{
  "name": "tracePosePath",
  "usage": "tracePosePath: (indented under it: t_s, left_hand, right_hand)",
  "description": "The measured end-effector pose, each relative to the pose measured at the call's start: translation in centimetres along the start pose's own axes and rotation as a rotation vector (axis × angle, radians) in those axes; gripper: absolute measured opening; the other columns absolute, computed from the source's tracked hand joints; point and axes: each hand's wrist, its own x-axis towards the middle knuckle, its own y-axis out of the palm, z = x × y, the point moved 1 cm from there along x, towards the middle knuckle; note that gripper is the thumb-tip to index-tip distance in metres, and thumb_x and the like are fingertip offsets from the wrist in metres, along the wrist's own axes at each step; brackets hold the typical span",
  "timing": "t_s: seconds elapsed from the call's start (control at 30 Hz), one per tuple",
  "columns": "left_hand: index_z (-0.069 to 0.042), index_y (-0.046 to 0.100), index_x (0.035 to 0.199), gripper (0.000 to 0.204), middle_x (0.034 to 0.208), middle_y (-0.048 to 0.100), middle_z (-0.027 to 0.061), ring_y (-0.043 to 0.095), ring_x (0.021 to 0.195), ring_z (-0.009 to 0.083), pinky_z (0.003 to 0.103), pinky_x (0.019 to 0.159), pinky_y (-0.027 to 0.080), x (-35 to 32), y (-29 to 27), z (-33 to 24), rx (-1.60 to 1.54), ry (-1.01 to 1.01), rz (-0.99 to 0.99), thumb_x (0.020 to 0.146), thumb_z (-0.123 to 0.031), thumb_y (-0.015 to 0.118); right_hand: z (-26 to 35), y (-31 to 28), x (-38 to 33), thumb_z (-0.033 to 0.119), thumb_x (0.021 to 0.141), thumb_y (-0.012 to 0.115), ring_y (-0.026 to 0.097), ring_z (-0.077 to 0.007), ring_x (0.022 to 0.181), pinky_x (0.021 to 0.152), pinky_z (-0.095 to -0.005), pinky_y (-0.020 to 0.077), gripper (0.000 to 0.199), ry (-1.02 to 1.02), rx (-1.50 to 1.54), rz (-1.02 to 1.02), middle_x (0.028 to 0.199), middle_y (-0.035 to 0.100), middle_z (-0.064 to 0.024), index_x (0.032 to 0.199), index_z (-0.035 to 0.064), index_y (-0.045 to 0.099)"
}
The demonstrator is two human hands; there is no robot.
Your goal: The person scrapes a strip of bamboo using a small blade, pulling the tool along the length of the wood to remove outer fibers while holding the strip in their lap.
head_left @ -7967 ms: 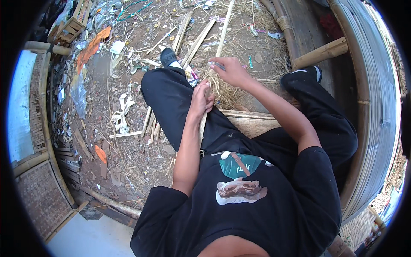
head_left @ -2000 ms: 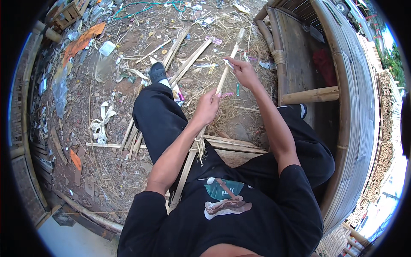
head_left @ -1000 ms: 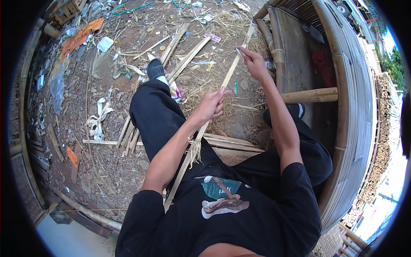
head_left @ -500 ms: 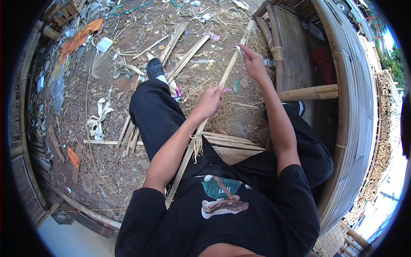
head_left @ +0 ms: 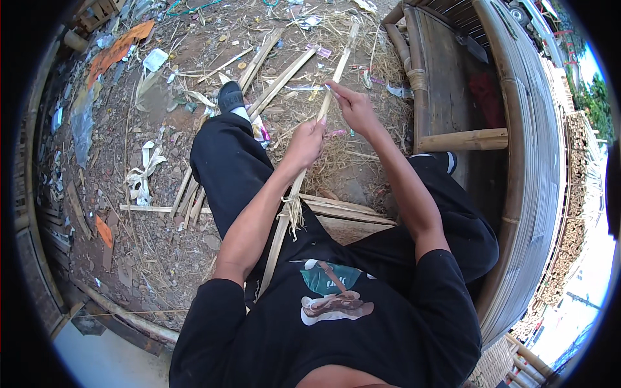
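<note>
Littered dirt ground spreads out in bright daylight, straw strewn over it, and right in the centre it's one long pale wooden strip! It slants from beside the black shirt, over the lap, away and slightly to the right. Partway along, the left hand has it: fingers wrapped around the wood, no gap showing in that grip. Just past it, on the strip's right side, is the right hand, fingertips at the wood, the nearer of the two to the far end. Its grip is drawn together, but whatever it pinches is too small to make out. Below the left hand, frayed shavings dangle from the strip above the dark trousers. Farther out, loose slats lie near the left shoe, and off right runs a bamboo pole.
</note>
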Motion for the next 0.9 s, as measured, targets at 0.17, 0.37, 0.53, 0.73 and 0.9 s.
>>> tracePosePath:
  t_s: [0.17,0.37,0.53,0.73,0.9]
  left_hand:
    - [-0.005,0.049,0.077,0.038,0.051,0.042,-0.0018,0.04,0.04,0.0086,0.028,0.039,0.031,0.4,-0.8,0.8,0.167,0.032,-0.048,0.102,-0.033,0.042]
    - [0.003,0.058,0.082,0.036,0.056,0.055,0.0158,0.054,0.049,0.0321,0.042,0.052,0.043,-0.2,-0.1,0.3,0.592,0.289,-0.174,0.099,-0.026,0.045]
    - [0.005,0.057,0.081,0.034,0.061,0.056,0.0225,0.056,0.057,0.0402,0.045,0.056,0.043,-0.3,1.4,0.2,0.693,0.378,-0.233,0.097,-0.024,0.049]
    - [0.006,0.058,0.081,0.03,0.063,0.057,0.0269,0.058,0.06,0.0437,0.05,0.058,0.043,-1.2,1.4,-0.7,0.732,0.369,-0.226,0.095,-0.02,0.052]
    - [0.007,0.058,0.08,0.029,0.063,0.057,0.0276,0.058,0.061,0.0446,0.051,0.059,0.045,-1.4,1.7,0.4,0.723,0.339,-0.222,0.094,-0.018,0.052]
  right_hand:
    - [0.5,-0.6,0.2,0.006,0.091,0.052,0.065,-0.0341,0.074,0.07,-0.0386,0.0501,0.037,0.049,-0.049,0.086,0.086,0.064,-0.0234,0.125,0.0178,0.061]
    - [-0.8,-2.9,1.9,0.002,0.09,0.049,0.065,-0.0301,0.074,0.073,-0.0351,0.0505,0.04,0.109,-0.041,-0.041,0.086,0.065,-0.0219,0.125,0.015,0.061]
    - [-3.4,-3.5,3.7,0.001,0.089,0.05,0.066,-0.0341,0.093,0.08,-0.0381,0.0521,0.039,-0.057,-0.097,-0.109,0.1,0.065,-0.0221,0.123,0.0162,0.062]
    - [-3.7,-2.7,3.4,0.005,0.091,0.05,0.066,-0.0354,0.094,0.079,-0.0388,0.0521,0.036,0.056,-0.181,0.028,0.101,0.065,-0.0218,0.122,0.0178,0.063]
    - [-5.2,-2.3,1.9,0.006,0.092,0.051,0.064,-0.0244,0.072,0.071,-0.034,0.0501,0.037,0.158,-0.122,0.045,0.087,0.067,-0.019,0.123,0.0209,0.063]
